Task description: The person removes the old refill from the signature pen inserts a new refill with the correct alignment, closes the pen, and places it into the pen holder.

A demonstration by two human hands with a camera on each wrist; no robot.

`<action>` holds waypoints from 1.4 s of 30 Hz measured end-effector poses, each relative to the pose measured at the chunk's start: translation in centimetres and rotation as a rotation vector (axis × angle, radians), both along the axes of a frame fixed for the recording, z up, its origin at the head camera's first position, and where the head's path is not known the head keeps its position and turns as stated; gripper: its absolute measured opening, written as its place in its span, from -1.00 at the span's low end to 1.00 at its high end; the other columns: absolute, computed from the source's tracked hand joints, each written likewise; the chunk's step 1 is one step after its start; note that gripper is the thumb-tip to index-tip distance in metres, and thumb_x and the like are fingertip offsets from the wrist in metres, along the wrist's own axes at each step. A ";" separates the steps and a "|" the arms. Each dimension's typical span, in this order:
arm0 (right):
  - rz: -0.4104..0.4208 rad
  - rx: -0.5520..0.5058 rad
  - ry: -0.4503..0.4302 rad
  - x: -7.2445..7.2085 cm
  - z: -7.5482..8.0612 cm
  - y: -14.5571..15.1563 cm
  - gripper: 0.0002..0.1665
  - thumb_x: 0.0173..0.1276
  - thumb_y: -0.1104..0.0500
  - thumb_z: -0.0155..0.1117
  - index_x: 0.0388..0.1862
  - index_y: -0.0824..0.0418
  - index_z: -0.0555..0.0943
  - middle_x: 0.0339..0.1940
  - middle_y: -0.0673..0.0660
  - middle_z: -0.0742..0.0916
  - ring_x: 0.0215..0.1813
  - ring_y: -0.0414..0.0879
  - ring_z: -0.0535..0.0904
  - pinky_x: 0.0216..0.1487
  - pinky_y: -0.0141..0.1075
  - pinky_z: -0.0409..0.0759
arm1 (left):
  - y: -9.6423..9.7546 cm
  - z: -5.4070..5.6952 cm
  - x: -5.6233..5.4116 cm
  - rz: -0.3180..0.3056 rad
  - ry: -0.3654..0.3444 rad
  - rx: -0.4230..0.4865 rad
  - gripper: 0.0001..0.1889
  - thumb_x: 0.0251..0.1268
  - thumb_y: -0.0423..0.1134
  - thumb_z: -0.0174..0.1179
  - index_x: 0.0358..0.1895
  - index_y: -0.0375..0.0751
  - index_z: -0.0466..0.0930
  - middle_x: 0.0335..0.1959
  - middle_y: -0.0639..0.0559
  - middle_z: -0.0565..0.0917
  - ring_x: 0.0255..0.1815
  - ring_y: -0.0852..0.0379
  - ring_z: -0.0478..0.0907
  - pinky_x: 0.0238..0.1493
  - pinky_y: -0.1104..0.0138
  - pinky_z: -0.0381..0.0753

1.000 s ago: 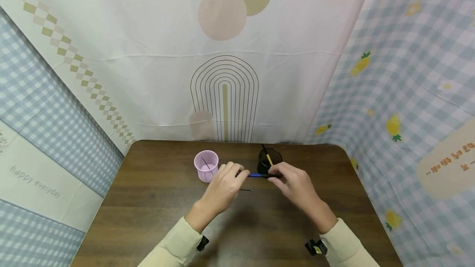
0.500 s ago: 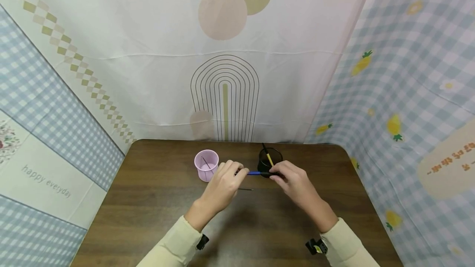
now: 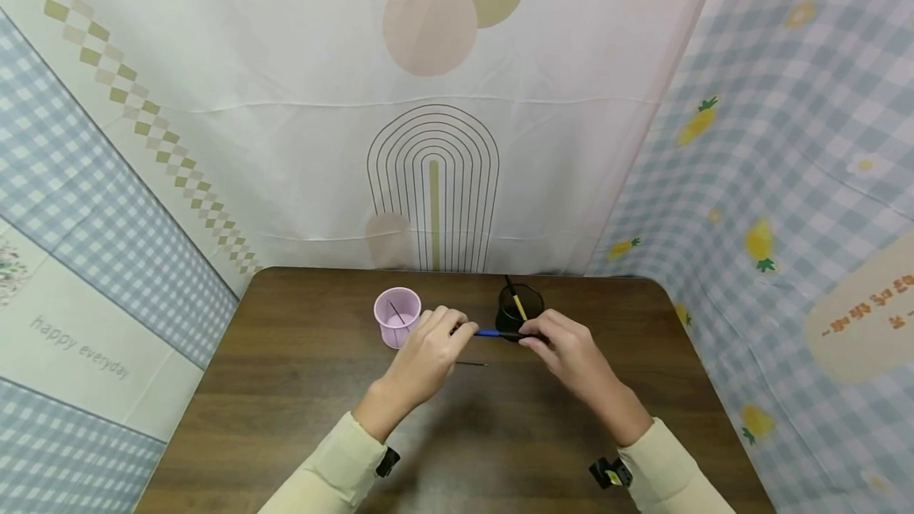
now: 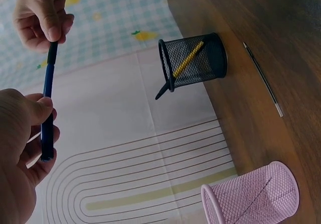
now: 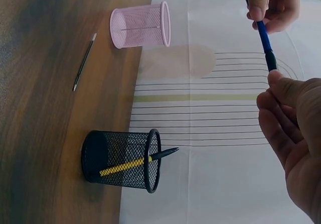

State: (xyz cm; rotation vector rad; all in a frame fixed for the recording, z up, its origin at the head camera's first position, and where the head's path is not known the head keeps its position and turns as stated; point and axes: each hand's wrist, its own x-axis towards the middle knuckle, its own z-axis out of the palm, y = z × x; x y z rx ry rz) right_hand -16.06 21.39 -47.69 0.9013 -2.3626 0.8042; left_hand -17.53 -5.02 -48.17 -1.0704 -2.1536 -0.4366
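Note:
Between both hands, above the table, is a blue pen (image 3: 489, 332) with a black front section. My left hand (image 3: 424, 350) grips its blue barrel (image 4: 47, 128). With thumb and fingertips my right hand (image 3: 566, 346) pinches the black end (image 5: 271, 62). A thin pen refill (image 5: 84, 63) lies on the table below the hands; in the head view the left hand hides part of it. Behind the right hand stands a black mesh pen holder (image 4: 217, 58) with a yellow and black pen (image 4: 188, 59) leaning in it. A pink mesh pen holder (image 3: 397, 297) beside the left hand contains one thin dark refill (image 3: 396, 312).
The brown wooden table (image 3: 300, 387) ends at a hanging white cloth (image 3: 314, 181) with printed arches. Checked cloth (image 3: 750, 141) hangs on the right, and more checked cloth (image 3: 93, 165) on the left.
Both hands keep their hold on the blue pen and have barely shifted. The pen holders and the loose refill stay where they were.

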 end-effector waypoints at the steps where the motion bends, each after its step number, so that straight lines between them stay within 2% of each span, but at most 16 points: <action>1: 0.008 -0.001 -0.003 0.0 0.0 0.0 -0.78 0.17 0.34 0.55 -0.22 0.19 0.72 -0.28 -0.01 0.71 -0.34 -0.26 0.58 -0.30 -0.52 0.55 | -0.1 0.0 -0.1 -0.006 -0.005 0.001 -0.80 0.29 -0.49 0.21 -0.10 -0.20 0.70 -0.20 0.00 0.65 -0.19 0.06 0.56 -0.28 0.30 0.46; 8: 0.060 -0.021 -0.025 -0.2 0.0 0.3 -0.77 0.20 0.35 0.52 -0.18 0.17 0.73 -0.27 -0.02 0.72 -0.33 -0.28 0.56 -0.29 -0.55 0.51 | -0.4 0.2 -0.4 -0.041 -0.007 0.019 -0.77 0.33 -0.49 0.11 -0.09 -0.18 0.69 -0.20 0.01 0.66 -0.18 0.07 0.58 -0.27 0.30 0.47; 19: 0.101 -0.014 -0.073 -0.5 0.0 0.6 -0.81 0.33 0.36 0.41 -0.12 0.16 0.72 -0.26 -0.03 0.72 -0.30 -0.30 0.57 -0.25 -0.56 0.52 | -0.4 0.6 0.1 -0.066 0.005 0.045 -0.79 0.36 -0.50 0.12 -0.11 -0.20 0.70 -0.19 -0.01 0.66 -0.20 0.07 0.58 -0.29 0.31 0.48; 29: 0.062 -0.024 -0.169 -0.2 0.2 0.4 -0.82 0.41 0.35 0.34 -0.11 0.13 0.74 -0.30 -0.09 0.73 -0.35 -0.34 0.55 -0.36 -0.46 0.56 | -0.2 0.7 0.3 -0.056 0.023 0.065 -0.81 0.39 -0.47 0.11 -0.13 -0.21 0.71 -0.21 0.00 0.66 -0.22 0.08 0.57 -0.30 0.32 0.48; 35: 0.037 -0.041 -0.202 -0.2 -0.1 0.4 -0.80 0.41 0.35 0.33 -0.09 0.11 0.75 -0.33 -0.09 0.73 -0.37 -0.30 0.58 -0.38 -0.43 0.57 | -0.2 0.5 0.4 -0.050 0.010 0.084 -0.80 0.38 -0.48 0.11 -0.12 -0.22 0.71 -0.20 -0.01 0.66 -0.20 0.07 0.58 -0.29 0.31 0.49; 42: 0.017 -0.046 -0.258 0.0 0.0 0.5 -0.77 0.40 0.22 0.40 0.01 0.11 0.75 -0.34 -0.18 0.65 -0.47 -0.37 0.41 -0.50 -0.44 0.46 | -0.2 0.6 0.5 -0.043 0.000 0.102 -0.80 0.36 -0.50 0.12 -0.11 -0.24 0.70 -0.19 -0.04 0.67 -0.18 0.05 0.58 -0.26 0.30 0.53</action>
